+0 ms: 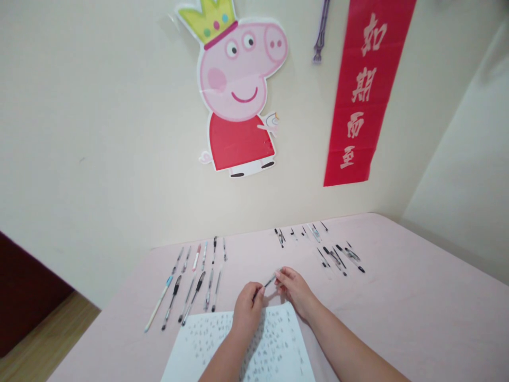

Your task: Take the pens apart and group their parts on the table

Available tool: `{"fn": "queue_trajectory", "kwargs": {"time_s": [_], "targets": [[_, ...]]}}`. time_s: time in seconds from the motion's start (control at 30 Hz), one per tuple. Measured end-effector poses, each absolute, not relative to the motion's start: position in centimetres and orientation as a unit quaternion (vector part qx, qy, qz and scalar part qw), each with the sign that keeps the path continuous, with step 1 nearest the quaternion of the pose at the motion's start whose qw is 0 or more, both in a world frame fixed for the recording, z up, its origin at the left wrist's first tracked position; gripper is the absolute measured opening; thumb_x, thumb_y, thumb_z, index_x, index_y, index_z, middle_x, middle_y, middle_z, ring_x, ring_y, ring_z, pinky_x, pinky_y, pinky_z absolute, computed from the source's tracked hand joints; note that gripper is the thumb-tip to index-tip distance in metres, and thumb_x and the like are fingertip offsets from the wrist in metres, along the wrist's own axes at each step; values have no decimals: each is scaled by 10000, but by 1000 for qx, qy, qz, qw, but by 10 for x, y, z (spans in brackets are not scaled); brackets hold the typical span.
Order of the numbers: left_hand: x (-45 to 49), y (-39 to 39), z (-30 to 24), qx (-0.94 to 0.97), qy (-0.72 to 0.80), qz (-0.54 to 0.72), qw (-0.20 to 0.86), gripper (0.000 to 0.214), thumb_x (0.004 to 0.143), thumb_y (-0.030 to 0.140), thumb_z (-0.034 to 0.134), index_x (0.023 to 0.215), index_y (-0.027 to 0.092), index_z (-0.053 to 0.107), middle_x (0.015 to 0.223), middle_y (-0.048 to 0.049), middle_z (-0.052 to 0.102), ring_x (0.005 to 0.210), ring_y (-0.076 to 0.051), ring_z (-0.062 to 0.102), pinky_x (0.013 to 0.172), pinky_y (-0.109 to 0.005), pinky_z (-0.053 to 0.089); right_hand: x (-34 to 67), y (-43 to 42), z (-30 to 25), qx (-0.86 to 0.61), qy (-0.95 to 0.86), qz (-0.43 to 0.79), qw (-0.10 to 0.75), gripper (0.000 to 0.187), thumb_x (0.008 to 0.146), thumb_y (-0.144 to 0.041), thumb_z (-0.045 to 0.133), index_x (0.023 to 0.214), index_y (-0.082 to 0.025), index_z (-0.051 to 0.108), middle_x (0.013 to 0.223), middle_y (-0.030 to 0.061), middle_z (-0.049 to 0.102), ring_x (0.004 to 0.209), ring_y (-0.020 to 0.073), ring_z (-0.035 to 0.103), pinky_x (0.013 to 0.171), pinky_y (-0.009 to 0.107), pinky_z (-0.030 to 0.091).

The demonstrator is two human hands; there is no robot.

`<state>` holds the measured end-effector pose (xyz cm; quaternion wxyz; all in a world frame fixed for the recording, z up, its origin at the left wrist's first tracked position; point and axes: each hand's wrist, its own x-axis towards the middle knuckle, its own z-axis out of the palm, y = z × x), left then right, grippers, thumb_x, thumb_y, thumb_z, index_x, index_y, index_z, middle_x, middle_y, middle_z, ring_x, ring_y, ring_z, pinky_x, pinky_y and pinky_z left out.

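Note:
A slim pen or pen part [270,279] with a dark section is held between my two hands above the top edge of a sheet of paper. My left hand [248,306] pinches its lower, darker end. The fingertips of my right hand [293,287] are closed on its upper end; whether it is one piece or two I cannot tell. Under my left wrist lies the white sheet [207,345], covered in rows of dark handwriting. Whole pens [198,286] lie in two rows to the left, several in each.
Small groups of pen parts, caps and barrels [336,260] lie at the right, with more pieces [280,236] near the wall. Everything rests on a pink-covered table [417,307]. A cartoon pig cutout [242,138] and a red banner [363,101] hang on the wall.

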<state>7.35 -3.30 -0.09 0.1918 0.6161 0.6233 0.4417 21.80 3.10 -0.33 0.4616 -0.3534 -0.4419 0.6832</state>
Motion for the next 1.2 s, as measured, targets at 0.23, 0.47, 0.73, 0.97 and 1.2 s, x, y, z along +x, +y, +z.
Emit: {"fn": "queue_trajectory", "kwargs": {"time_s": [0.23, 0.47, 0.73, 0.97, 1.2], "targets": [[74, -33, 1, 612, 630, 434, 201, 237, 833, 345, 430, 758, 187, 590, 727, -34, 603, 702, -179, 549, 648, -289, 411, 216, 33, -1, -351, -408, 685, 492, 322, 628, -444, 724, 775, -169, 644, 677, 9, 582, 604, 123, 516, 488, 212, 383], [73, -33, -1, 611, 626, 441, 200, 243, 830, 354, 438, 755, 188, 598, 720, -34, 603, 700, -179, 552, 657, -293, 413, 218, 38, -5, -361, -380, 683, 509, 312, 570, -433, 768, 661, -174, 619, 598, -9, 561, 517, 102, 466, 475, 220, 360], [74, -33, 0, 599, 635, 436, 218, 293, 849, 366, 403, 743, 179, 602, 703, -38, 603, 682, -175, 545, 643, -288, 400, 221, 37, 0, -332, -360, 710, 505, 337, 575, -401, 776, 812, -176, 692, 780, 37, 635, 619, 119, 510, 490, 213, 373], [73, -33, 0, 598, 633, 442, 215, 262, 840, 362, 429, 753, 184, 600, 723, -36, 605, 697, -177, 545, 656, -290, 406, 220, 41, -9, -355, -356, 704, 502, 299, 587, -423, 764, 660, -176, 611, 609, -4, 576, 537, 112, 494, 498, 231, 384], [73, -33, 0, 595, 632, 446, 218, 279, 841, 377, 419, 745, 184, 597, 704, -35, 597, 678, -177, 539, 642, -293, 403, 222, 40, -3, -351, -361, 693, 516, 305, 589, -422, 752, 744, -178, 656, 635, 5, 574, 588, 129, 521, 494, 233, 385]]}}
